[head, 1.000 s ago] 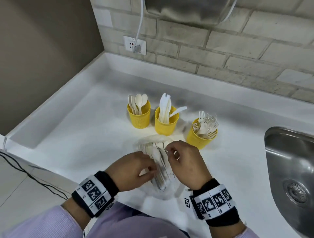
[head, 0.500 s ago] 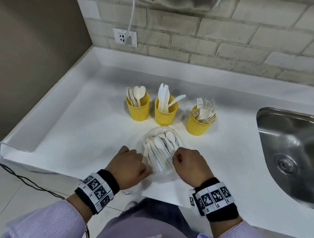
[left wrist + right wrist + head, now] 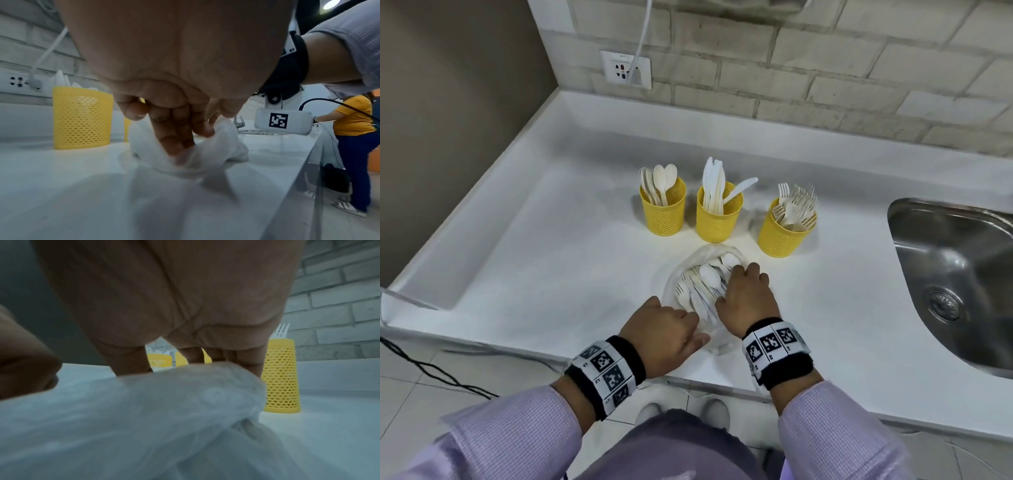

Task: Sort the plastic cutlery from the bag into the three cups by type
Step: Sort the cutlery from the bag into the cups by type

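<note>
A clear plastic bag (image 3: 681, 274) of white cutlery lies open on the counter in front of three yellow mesh cups. The left cup (image 3: 663, 216) holds spoons, the middle cup (image 3: 717, 221) knives, the right cup (image 3: 784, 236) forks. My left hand (image 3: 695, 330) pinches the bag's near edge, and the left wrist view shows its fingers (image 3: 174, 142) curled into the plastic (image 3: 216, 146). My right hand (image 3: 736, 281) reaches into the bag over the loose spoons and forks (image 3: 705, 277), fingers bent down. Its fingertips are hidden behind a fold of bag (image 3: 144, 402).
A steel sink (image 3: 955, 274) is set into the white counter (image 3: 551, 257) at the right. The brick wall behind carries a socket (image 3: 625, 68) with a white cable. The counter's front edge runs just under my wrists. Another person (image 3: 353, 129) stands far off.
My right hand has left the bag's right side and moved forward over the cutlery inside. The left hand stays on the bag's near edge. The head view has tipped down.
</note>
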`<state>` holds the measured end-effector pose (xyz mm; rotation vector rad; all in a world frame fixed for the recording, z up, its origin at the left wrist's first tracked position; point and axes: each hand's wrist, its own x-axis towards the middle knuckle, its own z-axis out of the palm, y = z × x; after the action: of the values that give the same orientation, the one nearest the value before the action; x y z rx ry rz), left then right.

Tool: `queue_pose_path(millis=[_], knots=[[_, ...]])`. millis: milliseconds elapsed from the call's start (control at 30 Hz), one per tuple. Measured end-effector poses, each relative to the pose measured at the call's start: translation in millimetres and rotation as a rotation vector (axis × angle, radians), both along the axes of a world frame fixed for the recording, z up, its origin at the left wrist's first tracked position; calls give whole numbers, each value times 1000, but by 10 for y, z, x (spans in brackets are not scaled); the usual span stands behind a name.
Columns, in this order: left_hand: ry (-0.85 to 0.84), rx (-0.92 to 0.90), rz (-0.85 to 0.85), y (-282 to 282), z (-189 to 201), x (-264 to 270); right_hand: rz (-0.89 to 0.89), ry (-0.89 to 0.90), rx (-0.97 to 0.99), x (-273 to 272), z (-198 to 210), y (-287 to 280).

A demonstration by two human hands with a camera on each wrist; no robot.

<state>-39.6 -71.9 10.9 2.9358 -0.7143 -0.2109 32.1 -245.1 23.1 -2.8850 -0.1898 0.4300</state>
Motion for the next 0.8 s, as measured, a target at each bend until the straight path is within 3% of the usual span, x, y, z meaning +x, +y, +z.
queue_pose_path(millis=[133, 233, 367, 567, 800], knots=[[42, 34, 125, 71, 31, 13, -41, -50, -16, 6, -81, 129], [123, 84, 322, 110, 31, 70, -56, -67, -11, -13, -97, 224], [293, -41, 563, 100, 34, 248, -98, -40, 55, -38, -86, 330], [347, -225, 693, 121, -49, 421, -189, -9, 204, -70, -53, 368], [360, -377, 781, 177, -104, 426, -214, -11, 178, -137, -62, 423]])
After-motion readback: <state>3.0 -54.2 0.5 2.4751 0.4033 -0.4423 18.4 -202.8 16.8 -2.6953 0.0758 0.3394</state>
